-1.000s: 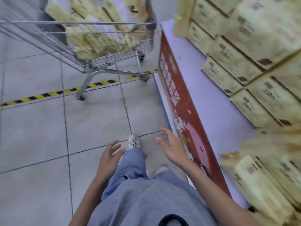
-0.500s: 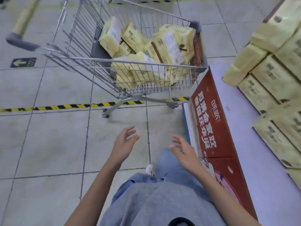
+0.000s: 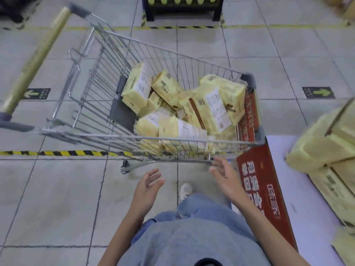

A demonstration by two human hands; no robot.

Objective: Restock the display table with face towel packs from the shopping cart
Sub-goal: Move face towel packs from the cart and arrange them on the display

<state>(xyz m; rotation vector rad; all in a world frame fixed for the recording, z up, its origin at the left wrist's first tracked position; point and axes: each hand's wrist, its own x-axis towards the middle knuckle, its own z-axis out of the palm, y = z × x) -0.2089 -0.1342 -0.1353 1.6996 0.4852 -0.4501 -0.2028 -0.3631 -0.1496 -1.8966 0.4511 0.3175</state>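
A wire shopping cart (image 3: 92, 104) stands on the tiled floor ahead of me, with several pale yellow face towel packs (image 3: 211, 106) piled in its right end. The display table (image 3: 278, 154), white on top with a red front panel, runs along the right; stacked yellow packs (image 3: 322, 150) lie on it. My left hand (image 3: 148, 187) and my right hand (image 3: 224, 175) are both raised, fingers spread and holding nothing. The right hand's fingertips are close to the cart's near lower rail; the left hand is a little below and left of it.
A yellow and black hazard stripe (image 3: 67, 153) crosses the floor under the cart. Green arrow floor markers (image 3: 318, 92) lie left and right. A dark stand (image 3: 182, 8) sits at the far top. My legs and a white shoe (image 3: 185, 190) are below my hands.
My view has swung left and up from the table to the cart, which now looks closer and fuller in frame. Both empty hands have risen toward the cart's near side.
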